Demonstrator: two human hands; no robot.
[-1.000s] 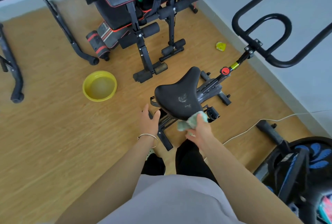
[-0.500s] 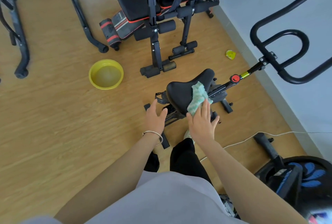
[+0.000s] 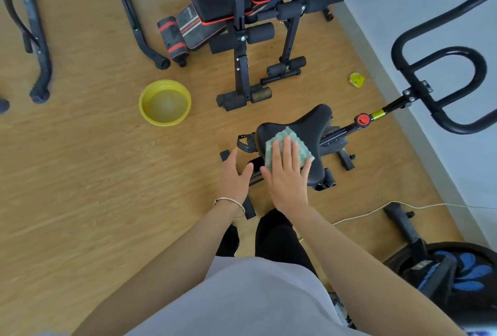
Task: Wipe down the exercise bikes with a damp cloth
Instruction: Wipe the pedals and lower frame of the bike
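A black exercise bike saddle (image 3: 314, 125) sits in the middle of the head view, with the bike's looped black handlebar (image 3: 441, 85) rising at the right. A pale green cloth (image 3: 279, 142) lies spread flat on the saddle's rear half. My right hand (image 3: 287, 174) presses flat on the cloth, fingers spread. My left hand (image 3: 236, 177), a thin bracelet on its wrist, hovers open just left of the saddle's rear edge, holding nothing.
A yellow basin (image 3: 164, 102) with water stands on the wooden floor to the left. A black weight bench (image 3: 242, 20) stands behind the bike. A second machine with blue parts (image 3: 457, 273) is at the lower right, near a white cable (image 3: 376, 210).
The cloth went from bunched at the saddle's rear edge to spread flat on top. My right hand slid forward and leftward over it. My left hand stayed beside the saddle.
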